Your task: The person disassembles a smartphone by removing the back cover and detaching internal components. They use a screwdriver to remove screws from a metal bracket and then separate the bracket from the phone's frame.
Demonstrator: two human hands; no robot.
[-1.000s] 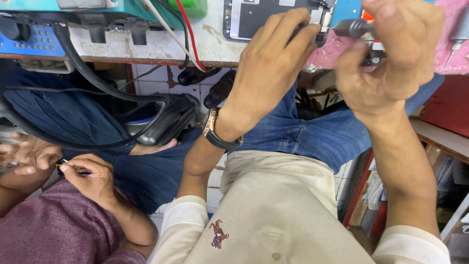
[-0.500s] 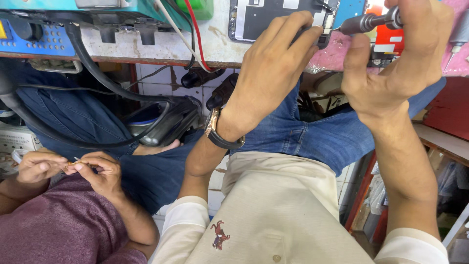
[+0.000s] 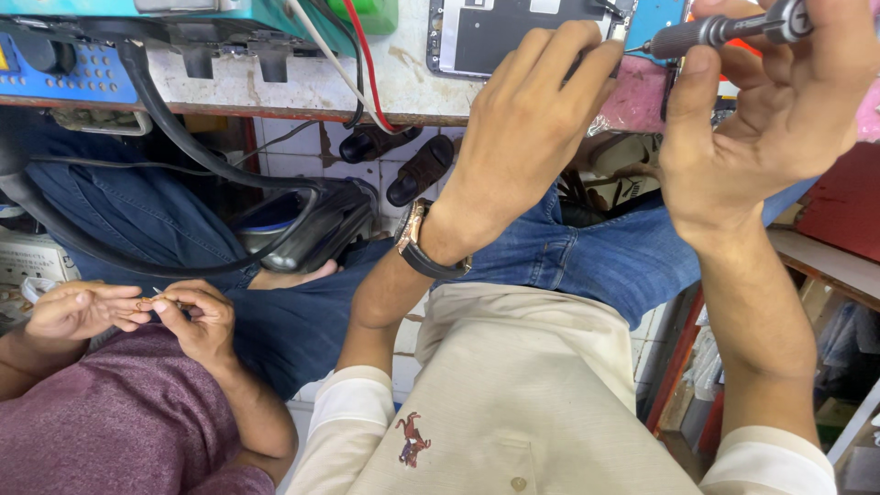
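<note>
My left hand [image 3: 524, 137], with a watch on its wrist, rests its fingertips on an opened phone [image 3: 513, 35] that lies on the worn white bench top [image 3: 302, 87]. My right hand [image 3: 765, 119] grips a small grey screwdriver [image 3: 710, 32], whose tip points left at the phone's right edge. The phone's dark inner plate faces up. I wear a beige shirt and blue jeans.
A second person in a maroon shirt sits at the lower left, both hands [image 3: 137, 312] pinching a tiny part. A blue device [image 3: 55, 64] and black hose [image 3: 183, 156] hang at the bench's left. Red and white wires [image 3: 362, 64] drop over the edge. A pink mat [image 3: 637, 96] lies under my right hand.
The view has shifted so the bench sits higher in frame. My right hand has lifted the screwdriver toward the phone's right edge. The other person's hands have lowered from the face and come together.
</note>
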